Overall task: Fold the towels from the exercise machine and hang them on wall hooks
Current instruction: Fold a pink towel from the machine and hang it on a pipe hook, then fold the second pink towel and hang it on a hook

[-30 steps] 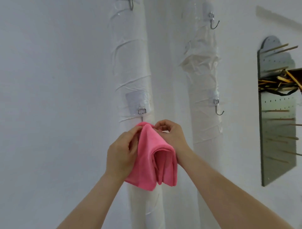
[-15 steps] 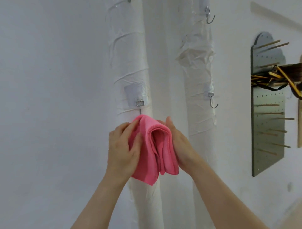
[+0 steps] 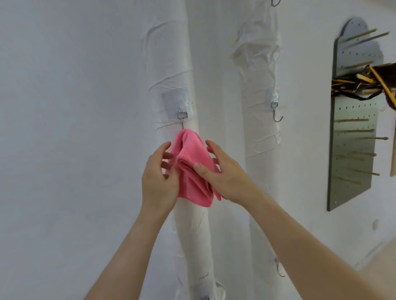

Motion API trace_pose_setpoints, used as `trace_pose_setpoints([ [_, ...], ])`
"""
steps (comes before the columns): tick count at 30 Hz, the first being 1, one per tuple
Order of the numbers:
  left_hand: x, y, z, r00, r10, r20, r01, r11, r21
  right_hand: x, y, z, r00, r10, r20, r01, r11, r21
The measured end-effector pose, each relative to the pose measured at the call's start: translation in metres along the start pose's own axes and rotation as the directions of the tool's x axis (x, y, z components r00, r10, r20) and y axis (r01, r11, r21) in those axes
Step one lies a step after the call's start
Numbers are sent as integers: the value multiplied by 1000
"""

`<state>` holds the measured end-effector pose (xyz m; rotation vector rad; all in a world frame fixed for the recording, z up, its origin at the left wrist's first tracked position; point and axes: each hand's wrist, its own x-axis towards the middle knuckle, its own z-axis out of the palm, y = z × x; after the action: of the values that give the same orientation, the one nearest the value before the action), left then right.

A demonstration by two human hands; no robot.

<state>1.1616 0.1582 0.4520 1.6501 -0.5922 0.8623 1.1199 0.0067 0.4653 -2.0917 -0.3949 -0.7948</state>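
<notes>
A folded pink towel point(image 3: 192, 171) hangs from a metal wall hook point(image 3: 182, 116) on the left white wrapped pipe point(image 3: 171, 64); its top bunches right under the hook's plate. My left hand point(image 3: 159, 179) touches the towel's left side, fingers spread and loosely curled. On the right side my right hand point(image 3: 222, 171) has its thumb pressed on the towel's front and its fingers behind the folds. The hook's curved tip is hidden by the cloth.
A second wrapped pipe point(image 3: 259, 85) to the right carries a bare hook point(image 3: 276, 113). Another hook point(image 3: 275, 2) shows at the top edge. A grey pegboard point(image 3: 351, 132) with wooden pegs and a dark tangled bundle point(image 3: 364, 83) hangs on the right wall.
The towel's top has gone up onto the hook and now hangs from it. Both hands have slid down from its top to its sides and their grip has loosened.
</notes>
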Motion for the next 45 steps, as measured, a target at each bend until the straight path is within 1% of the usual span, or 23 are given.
trace_pose_setpoints([
  [2, -2, 18, -7, 978, 197, -68, -194, 980, 55, -7, -6, -12, 998, -56, -43, 54, 998, -43],
  [3, 0, 27, -9, 955, 289, -71, -281, 954, 104, -9, -9, -18, 996, -72, -58, 69, 996, -54],
  [4, 5, 35, -11, 935, 350, -56, -338, 929, 152, -12, -12, -24, 995, -75, -58, 72, 996, -60],
  [5, 10, 41, -11, 928, 371, -23, -360, 912, 197, -13, -13, -28, 996, -70, -52, 67, 995, -69],
  [8, 30, 46, 1, 942, 299, 153, -335, 866, 370, -21, -9, -36, 999, -29, -31, 25, 993, -112],
  [10, 37, 40, 14, 942, 218, 254, -323, 795, 513, -31, -6, -41, 1000, -7, -20, 5, 991, -136],
  [13, 46, 40, 28, 937, 147, 316, -330, 669, 667, -53, 1, -51, 1000, 4, 18, -1, 988, -153],
  [15, 51, 51, 32, 942, 49, 332, -296, 591, 750, -71, 6, -61, 999, 22, 48, -14, 986, -164],
  [17, 49, 62, 36, 944, -37, 327, -257, 541, 801, -90, 12, -73, 994, 62, 90, -45, 983, -177],
  [18, 43, 68, 39, 948, -29, 317, -252, 539, 804, -99, 15, -81, 990, 85, 116, -61, 979, -193],
  [19, 33, 73, 42, 952, 21, 306, -265, 559, 786, -108, 19, -89, 984, 105, 142, -73, 974, -215],
  [22, -17, 94, 55, 927, 213, 310, -363, 719, 592, -132, 28, -114, 971, 143, 193, -84, 956, -282],
  [23, -39, 102, 61, 918, 223, 329, -373, 768, 520, -140, 30, -123, 966, 153, 208, -84, 948, -307],
  [25, -89, 115, 73, 898, 162, 409, -346, 833, 431, -156, 31, -140, 950, 174, 260, -68, 926, -372],
  [28, -164, 122, 88, 834, 18, 552, -308, 845, 437, -184, 31, -162, 903, 210, 374, -16, 887, -461],
  [31, -231, 118, 97, 740, -160, 653, -229, 853, 468, -216, 35, -173, 816, 271, 510, 33, 860, -510],
  [34, -294, 118, 102, 633, -216, 743, -197, 884, 425, -257, 47, -176, 718, 364, 594, 20, 842, -539],
  [36, -332, 123, 104, 542, -281, 792, -155, 892, 424, -292, 60, -176, 649, 434, 625, 9, 817, -577],
  [39, -385, 127, 109, 412, -344, 844, -122, 897, 425, -354, 80, -172, 548, 553, 628, 12, 746, -666],
  [40, -403, 127, 110, 376, -339, 862, -121, 905, 409, -378, 86, -169, 534, 584, 611, 40, 705, -708],
  [43, -452, 131, 110, 290, -305, 907, -130, 927, 353, -452, 87, -160, 551, 640, 536, 130, 569, -812],
  [44, -468, 132, 109, 256, -297, 920, -119, 935, 335, -476, 86, -158, 540, 675, 503, 103, 540, -835],
  [45, -484, 134, 106, 222, -296, 929, -100, 941, 323, -499, 84, -158, 519, 713, 471, 38, 532, -846],
])
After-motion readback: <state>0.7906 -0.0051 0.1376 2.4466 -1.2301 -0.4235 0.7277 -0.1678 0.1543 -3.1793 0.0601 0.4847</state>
